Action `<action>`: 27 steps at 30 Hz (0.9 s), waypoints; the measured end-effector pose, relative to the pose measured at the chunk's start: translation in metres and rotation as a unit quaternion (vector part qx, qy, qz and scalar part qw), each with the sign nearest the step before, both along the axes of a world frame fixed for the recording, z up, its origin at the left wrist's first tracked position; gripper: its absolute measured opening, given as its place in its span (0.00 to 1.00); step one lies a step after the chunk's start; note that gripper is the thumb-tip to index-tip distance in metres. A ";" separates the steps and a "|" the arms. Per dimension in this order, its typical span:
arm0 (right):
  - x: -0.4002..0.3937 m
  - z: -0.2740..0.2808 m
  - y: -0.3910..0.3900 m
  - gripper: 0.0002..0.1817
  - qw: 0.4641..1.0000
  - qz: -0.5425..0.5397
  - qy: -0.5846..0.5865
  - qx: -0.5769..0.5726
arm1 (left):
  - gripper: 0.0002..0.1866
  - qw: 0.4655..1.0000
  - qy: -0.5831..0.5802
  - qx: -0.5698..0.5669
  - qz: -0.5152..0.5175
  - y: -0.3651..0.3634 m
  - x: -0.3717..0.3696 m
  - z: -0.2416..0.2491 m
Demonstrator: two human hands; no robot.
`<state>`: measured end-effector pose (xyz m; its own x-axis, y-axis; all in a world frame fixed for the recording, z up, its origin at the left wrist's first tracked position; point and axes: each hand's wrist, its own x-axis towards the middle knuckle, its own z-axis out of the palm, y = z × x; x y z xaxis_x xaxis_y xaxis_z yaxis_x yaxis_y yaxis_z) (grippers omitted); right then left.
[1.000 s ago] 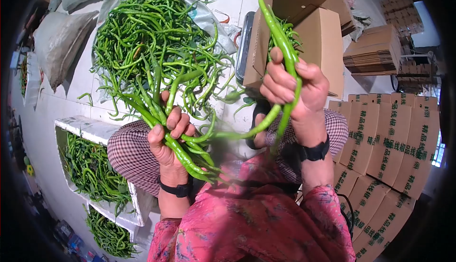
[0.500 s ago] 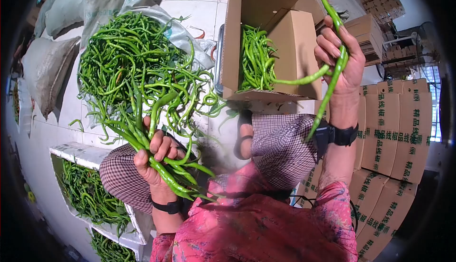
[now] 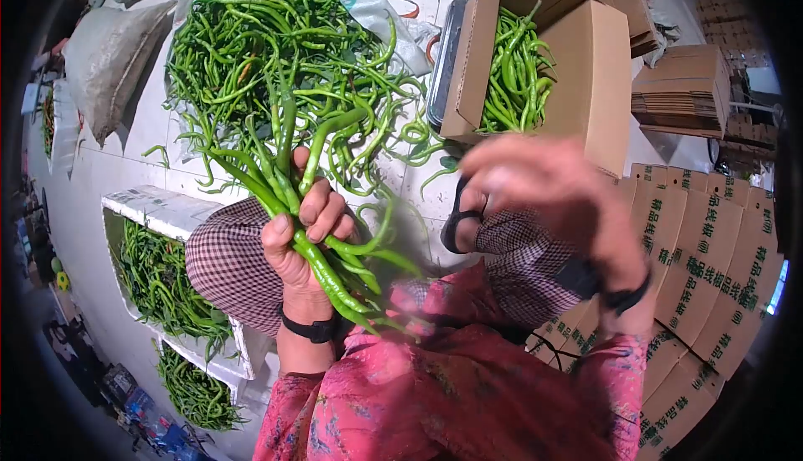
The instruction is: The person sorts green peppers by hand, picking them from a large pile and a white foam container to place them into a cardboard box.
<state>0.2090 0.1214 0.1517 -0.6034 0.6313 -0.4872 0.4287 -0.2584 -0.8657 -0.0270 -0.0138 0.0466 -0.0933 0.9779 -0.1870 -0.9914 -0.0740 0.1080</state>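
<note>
My left hand [image 3: 308, 218] is closed around a bunch of long green chili peppers [image 3: 322, 281], whose ends stick out above and below the fist. My right hand [image 3: 556, 202] is blurred by motion in front of the open cardboard box [image 3: 606, 84]. Its fingers look apart, and no pepper shows in it. Green chili peppers [image 3: 517, 72] lie together at the left side inside the box. A large heap of green chili peppers [image 3: 268, 43] spreads over a plastic sack and the floor beyond my left hand.
White foam boxes [image 3: 159, 210] with more peppers stand at the lower left. A stuffed sack [image 3: 113, 64] lies at the upper left. Printed cartons [image 3: 694, 252] are stacked on the right, with flattened cardboard [image 3: 682, 97] behind. A dark-edged tray [image 3: 447, 68] sits beside the box.
My right hand has come down and left towards the box, and the peppers it held no longer show in it. My left hand still grips its bunch. The view has shifted.
</note>
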 end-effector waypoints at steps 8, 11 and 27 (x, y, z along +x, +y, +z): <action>-0.032 -0.281 -0.044 0.19 0.927 -0.068 -0.242 0.278 | 0.38 0.994 0.090 -0.057 -0.001 -0.006 -0.002 0.003; -0.038 -0.333 -0.033 0.23 0.920 -0.114 -0.322 0.194 | 0.39 0.993 0.084 -0.086 0.010 -0.005 -0.001 0.005; -0.083 -0.437 -0.014 0.10 0.878 -0.309 -0.275 0.241 | 0.43 0.981 0.100 -0.164 0.014 -0.001 0.001 -0.001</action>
